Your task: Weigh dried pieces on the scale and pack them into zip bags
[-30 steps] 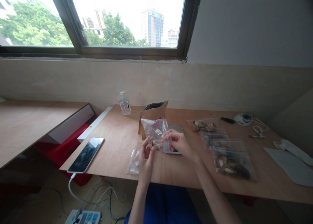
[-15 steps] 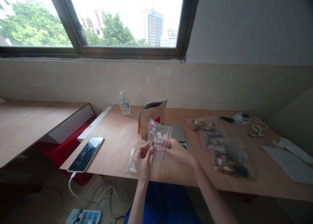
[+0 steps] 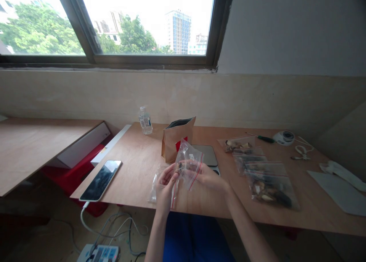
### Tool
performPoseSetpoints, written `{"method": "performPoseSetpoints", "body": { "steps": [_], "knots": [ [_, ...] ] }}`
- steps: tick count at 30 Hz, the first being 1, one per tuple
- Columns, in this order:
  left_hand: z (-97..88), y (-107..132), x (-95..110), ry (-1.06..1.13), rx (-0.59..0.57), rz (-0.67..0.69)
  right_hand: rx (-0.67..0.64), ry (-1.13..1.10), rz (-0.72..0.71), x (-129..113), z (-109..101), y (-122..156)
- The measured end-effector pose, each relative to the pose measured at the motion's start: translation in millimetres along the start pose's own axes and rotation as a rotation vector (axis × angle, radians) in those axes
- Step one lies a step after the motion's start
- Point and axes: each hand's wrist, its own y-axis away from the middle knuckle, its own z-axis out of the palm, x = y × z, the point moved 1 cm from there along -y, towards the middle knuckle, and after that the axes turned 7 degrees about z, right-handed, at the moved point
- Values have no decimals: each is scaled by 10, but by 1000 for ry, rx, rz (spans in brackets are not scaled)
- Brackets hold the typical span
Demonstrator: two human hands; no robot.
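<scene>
Step in hand, as judged: working the mouth of the clear zip bag [image 3: 188, 161]. The left hand [image 3: 165, 185] and right hand [image 3: 210, 177] both pinch its film with fingers closed. The bag is held above the near edge of the table [image 3: 137, 166], in front of the paper pouch [image 3: 175, 140]. Its long axis is tilted: the red zip edge slants down toward the person and the closed end points up and away. The next move calls for an even pinch along the zip.

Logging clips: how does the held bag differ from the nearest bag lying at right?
The held bag is lifted and crumpled between left hand and right hand; the lying bag rests flat on the table. The held bag holds little; the lying bag is well filled. Both are clear plastic.
</scene>
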Motion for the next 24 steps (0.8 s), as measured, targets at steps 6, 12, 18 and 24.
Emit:
{"method": "performPoseSetpoints", "body": {
  "steps": [6,12,18,24],
  "knots": [
    [-2,6,2,-45,38,19,99,51,-28,62,-15,-9],
    [-2,6,10,-71,39,21,190,92,-21,76,-48,3],
    [-15,5,8,-67,58,11,253,79,-18,124,-98,-10],
    [18,13,-9,-48,80,0,280,98,-47,190,-40,-76]
  ]
}}
